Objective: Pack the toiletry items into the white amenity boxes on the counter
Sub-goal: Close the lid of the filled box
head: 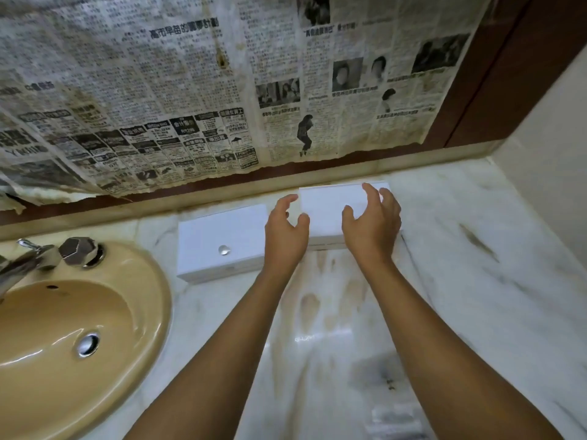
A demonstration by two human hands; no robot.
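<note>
The fingers of the right hand are spread and gently curved, hovering over the right end of a white amenity box that sits just right of the frame's centre, against the back edge of the marble surface. The fingers of the left hand are likewise spread and lightly bent at the same box's left end, thumb out toward the lid. Neither hand pinches anything; whether the fingertips already touch the box cannot be told, though both seem to be bracketing it from either end.

A second white box, with a small round knob on its closed lid, lies just to the left of the first, near the beige sink in the lower left of the frame. A tap stands at the sink's rim on the left edge. Newspaper covers the wall across the upper part of the frame.

No toiletry items can be made out for certain; a blurred pale shape at the bottom edge, right of centre, may be one.

By the look of it, the step in hand is taking hold of the right-hand box, to open or reposition it, so the packing is at an early or a closing stage. The next move calls for both hands to close evenly on the box's ends, or lift its lid squarely, without shoving it into the neighbouring box.
</note>
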